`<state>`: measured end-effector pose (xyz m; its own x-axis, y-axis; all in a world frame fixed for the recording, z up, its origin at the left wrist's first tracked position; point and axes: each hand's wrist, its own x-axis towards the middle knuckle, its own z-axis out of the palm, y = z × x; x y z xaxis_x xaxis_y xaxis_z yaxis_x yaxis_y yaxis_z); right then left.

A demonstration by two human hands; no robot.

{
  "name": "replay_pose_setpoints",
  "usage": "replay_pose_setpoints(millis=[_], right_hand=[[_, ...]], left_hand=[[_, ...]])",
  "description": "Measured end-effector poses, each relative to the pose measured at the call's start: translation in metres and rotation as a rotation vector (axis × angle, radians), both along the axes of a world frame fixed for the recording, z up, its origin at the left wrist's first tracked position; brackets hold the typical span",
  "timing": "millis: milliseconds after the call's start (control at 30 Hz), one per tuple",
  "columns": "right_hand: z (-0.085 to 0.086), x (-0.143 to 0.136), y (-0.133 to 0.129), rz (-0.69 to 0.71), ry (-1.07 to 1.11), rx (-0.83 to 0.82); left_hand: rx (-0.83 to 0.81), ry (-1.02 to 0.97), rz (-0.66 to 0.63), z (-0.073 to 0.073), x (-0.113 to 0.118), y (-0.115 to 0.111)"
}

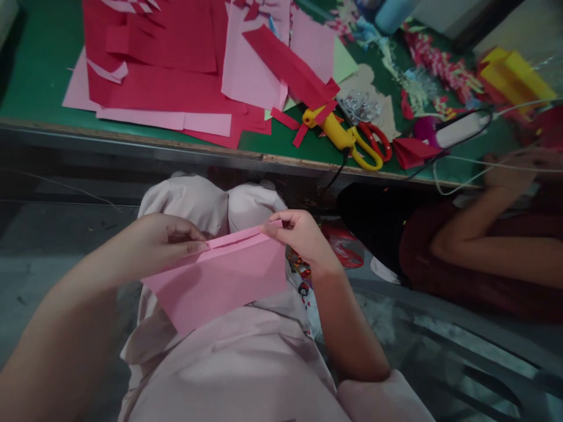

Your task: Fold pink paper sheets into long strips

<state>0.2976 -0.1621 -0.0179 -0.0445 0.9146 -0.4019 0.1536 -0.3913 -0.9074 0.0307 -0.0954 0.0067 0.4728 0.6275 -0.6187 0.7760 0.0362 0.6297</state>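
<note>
A sheet of pink paper (229, 281) hangs over my lap, its upper edge folded into a narrow strip. My left hand (176, 240) pinches the folded edge on the left, thumb on top. At the right end of the same fold, my right hand (294, 231) grips the paper between thumb and fingers. The far side of the sheet rests close to my light-coloured clothes, and whether it touches them I cannot tell.
On the green table (39, 76) lie red paper sheets (167, 88), a yellow glue gun (334, 130), scissors (367, 152) and a pile of small silvery pieces (358, 108). A co-worker's arm (475, 234) reaches the table at right, near a white cord (466, 161).
</note>
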Motion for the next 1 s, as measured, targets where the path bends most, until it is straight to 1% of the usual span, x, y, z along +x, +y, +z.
replay_pose_setpoints(millis=[100, 200, 300, 467, 600, 667, 767, 867, 1000], right_hand=[[0.001, -0.002, 0.002, 0.003, 0.01, -0.022], [0.004, -0.001, 0.007, 0.055, 0.007, -0.038], [0.009, 0.001, 0.015, 0.119, -0.027, -0.028], [0.017, 0.001, 0.03, 0.178, -0.05, 0.015], [0.02, 0.001, 0.036, 0.141, 0.004, 0.044], [0.021, 0.002, 0.038, 0.121, 0.035, 0.039], [0.021, 0.002, 0.037, 0.101, 0.107, -0.007], [0.022, -0.002, 0.033, 0.083, 0.192, -0.09], [0.026, -0.01, 0.029, 0.107, 0.238, -0.164]], left_hand=[[-0.049, 0.007, -0.067, -0.003, 0.001, 0.005], [-0.048, 0.005, -0.174, -0.003, 0.004, 0.01], [-0.079, -0.011, -0.22, 0.001, 0.009, 0.012], [-0.133, -0.086, -0.187, 0.005, 0.015, 0.016], [-0.157, -0.125, -0.141, 0.005, 0.014, 0.019], [-0.202, -0.139, -0.12, 0.005, 0.012, 0.019], [-0.307, -0.186, -0.095, 0.006, 0.008, 0.016], [-0.402, -0.259, -0.068, 0.007, 0.003, 0.012], [-0.455, -0.316, -0.1, 0.01, 0.001, 0.007]])
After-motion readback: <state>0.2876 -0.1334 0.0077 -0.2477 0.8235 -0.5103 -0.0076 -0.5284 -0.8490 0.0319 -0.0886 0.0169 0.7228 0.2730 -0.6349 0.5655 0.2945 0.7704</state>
